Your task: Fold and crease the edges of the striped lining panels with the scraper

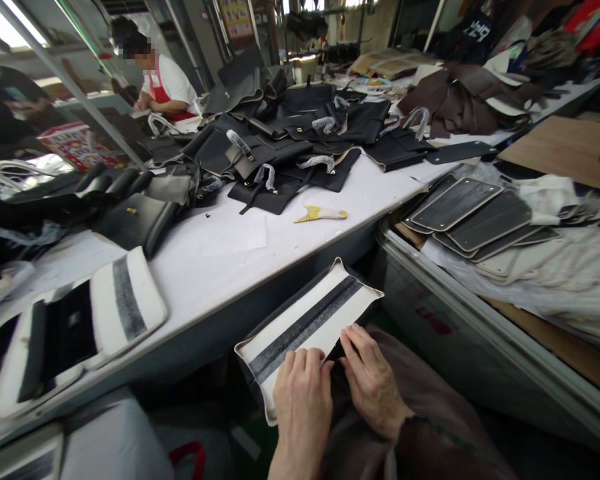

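Note:
Over my lap lies a bag body (pixel 320 308), its pale underside facing up with a dark grey strip down the middle and raised, pointed corners. Its sides look black. My left hand (pixel 304 393) grips the near edge, fingertips on the pale face and thumb along the rim. Close beside it, my right hand (pixel 373 377) pinches the same edge further right. Both hands are closed on the bag body; what lies under their fingers is hidden.
A white worktable (pixel 215 257) runs ahead, heaped with black handbags (pixel 300 127). A yellow tool (pixel 323 213) lies there. Pale panels (pixel 130 300) are at left. On the right, a bin (pixel 445 300) carries dark base panels (pixel 457 203). A co-worker (pixel 167 87) is behind the table.

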A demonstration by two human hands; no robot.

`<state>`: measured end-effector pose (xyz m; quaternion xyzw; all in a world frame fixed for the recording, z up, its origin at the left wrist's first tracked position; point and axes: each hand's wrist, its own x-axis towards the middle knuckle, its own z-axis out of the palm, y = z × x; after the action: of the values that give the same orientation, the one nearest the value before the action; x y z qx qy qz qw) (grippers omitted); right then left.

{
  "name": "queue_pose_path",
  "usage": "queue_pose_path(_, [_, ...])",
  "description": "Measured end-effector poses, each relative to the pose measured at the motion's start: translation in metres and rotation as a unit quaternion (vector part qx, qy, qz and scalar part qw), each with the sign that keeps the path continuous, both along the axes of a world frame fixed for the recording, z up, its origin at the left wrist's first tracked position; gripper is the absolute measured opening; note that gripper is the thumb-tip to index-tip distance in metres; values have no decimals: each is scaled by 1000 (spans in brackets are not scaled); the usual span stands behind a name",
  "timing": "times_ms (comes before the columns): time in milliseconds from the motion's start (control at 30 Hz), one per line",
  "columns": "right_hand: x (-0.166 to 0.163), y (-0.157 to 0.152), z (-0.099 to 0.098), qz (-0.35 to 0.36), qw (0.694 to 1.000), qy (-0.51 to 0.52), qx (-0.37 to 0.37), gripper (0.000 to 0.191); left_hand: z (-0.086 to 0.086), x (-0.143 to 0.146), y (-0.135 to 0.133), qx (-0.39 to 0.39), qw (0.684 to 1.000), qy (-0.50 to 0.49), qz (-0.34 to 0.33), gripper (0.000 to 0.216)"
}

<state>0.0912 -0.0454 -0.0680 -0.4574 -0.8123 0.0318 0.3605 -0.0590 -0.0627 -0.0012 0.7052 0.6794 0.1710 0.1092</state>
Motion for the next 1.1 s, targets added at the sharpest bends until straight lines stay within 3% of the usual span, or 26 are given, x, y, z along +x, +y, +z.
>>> queue_pose_path(333, [-22, -19, 9, 30, 999, -20, 1, 62, 0, -31, -36, 54, 995, -8, 84, 14])
queue_pose_path(533, [-32, -27, 10, 87, 996, -25, 13, 63, -13, -38, -50, 126, 981, -41, 142, 10])
queue_pose_path(700, [-40, -33, 11, 126, 991, -27, 18, 60, -26, -42, -64, 171, 973, -25, 155, 7])
queue_pose_path(833, [-45, -35, 13, 154, 988, -27, 20, 56, -30, -49, -72, 164, 973, 5, 164, 6])
queue_pose_path(933, [-46, -35, 18, 160, 986, -29, 32, 48, -33, -51, -74, 156, 975, 13, 155, 5])
queue_pose_path(1100, [-45, -28, 22, 160, 983, -48, 69, 38, -45, -53, -67, 206, 966, 45, 151, 6])
